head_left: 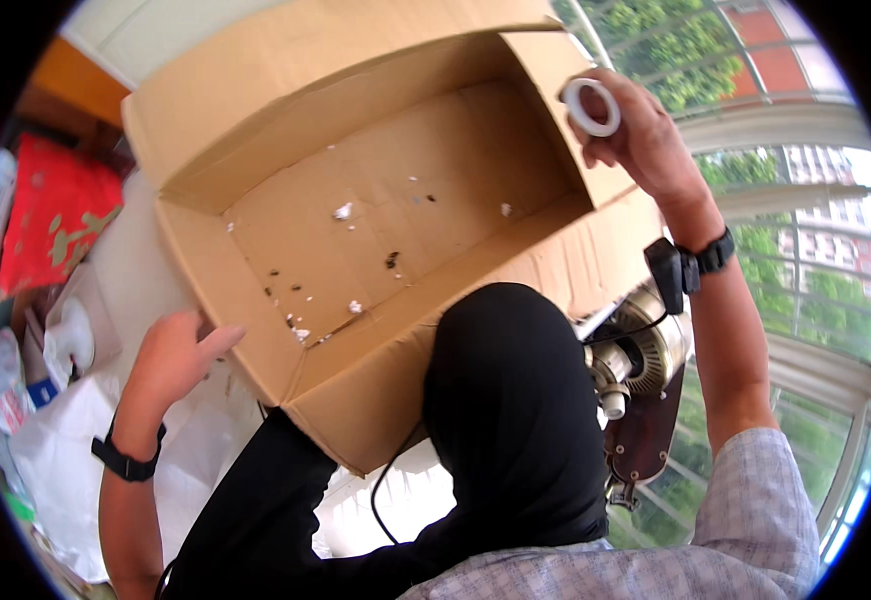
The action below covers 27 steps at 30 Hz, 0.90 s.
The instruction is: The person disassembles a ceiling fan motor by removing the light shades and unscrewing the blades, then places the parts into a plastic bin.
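An open brown cardboard box (416, 170) lies in front of me, its flaps spread outward. White scraps (343, 212) and small dark bits (392, 260) are scattered over its bottom. At the box's far right corner my right hand (636, 125) is closed round a white ring (611, 118), which looks like a roll of tape seen end-on. My left hand (171, 360) is by the near left side of the box, one finger stretched toward the cardboard. It holds nothing that I can see, and whether it touches the box I cannot tell.
A rounded black cloth-covered form (516, 400) blocks the box's near side. Right of it stands a metal motor-like machine (646, 345), with barred windows (806, 290) beyond. On the left are a red bag (56, 215), a white roll (69, 338) and white sheeting (66, 450).
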Each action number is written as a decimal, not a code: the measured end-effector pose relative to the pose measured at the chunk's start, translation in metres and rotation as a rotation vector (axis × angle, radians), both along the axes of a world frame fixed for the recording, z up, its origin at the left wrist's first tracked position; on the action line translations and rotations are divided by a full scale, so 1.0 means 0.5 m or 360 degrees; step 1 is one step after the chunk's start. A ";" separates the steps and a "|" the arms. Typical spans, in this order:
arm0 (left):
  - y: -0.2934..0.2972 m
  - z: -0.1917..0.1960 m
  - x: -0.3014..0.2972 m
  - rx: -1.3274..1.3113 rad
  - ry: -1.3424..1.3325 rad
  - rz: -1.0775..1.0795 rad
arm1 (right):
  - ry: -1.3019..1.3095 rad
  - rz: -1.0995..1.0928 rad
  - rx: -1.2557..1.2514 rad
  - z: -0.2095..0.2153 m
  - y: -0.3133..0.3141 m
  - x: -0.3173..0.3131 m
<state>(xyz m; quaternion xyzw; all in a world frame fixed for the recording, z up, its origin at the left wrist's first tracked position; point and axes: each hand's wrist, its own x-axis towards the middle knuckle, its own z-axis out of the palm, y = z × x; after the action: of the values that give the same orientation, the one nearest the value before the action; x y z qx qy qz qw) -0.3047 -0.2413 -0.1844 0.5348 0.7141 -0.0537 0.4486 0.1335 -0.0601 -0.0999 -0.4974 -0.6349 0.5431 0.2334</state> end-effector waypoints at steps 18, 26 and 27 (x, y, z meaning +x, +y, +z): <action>0.075 -0.027 0.120 0.0138 -0.0243 -0.0982 | -0.0810 -0.1086 0.0130 -0.005 -0.427 0.378; 0.110 -0.061 0.142 -0.0039 -0.0139 -0.1187 | -0.1060 -0.0898 -0.0057 0.012 -0.484 0.360; 0.115 -0.073 0.142 -0.0023 -0.0148 -0.1221 | -0.1063 -0.0850 0.0005 -0.001 -0.489 0.361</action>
<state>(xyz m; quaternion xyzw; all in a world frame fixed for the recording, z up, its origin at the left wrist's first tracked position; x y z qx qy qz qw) -0.2337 -0.1837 -0.2208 0.7618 0.4405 -0.1983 0.4316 0.3140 -0.3048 -0.1005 -0.7926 -0.5253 0.2718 0.1482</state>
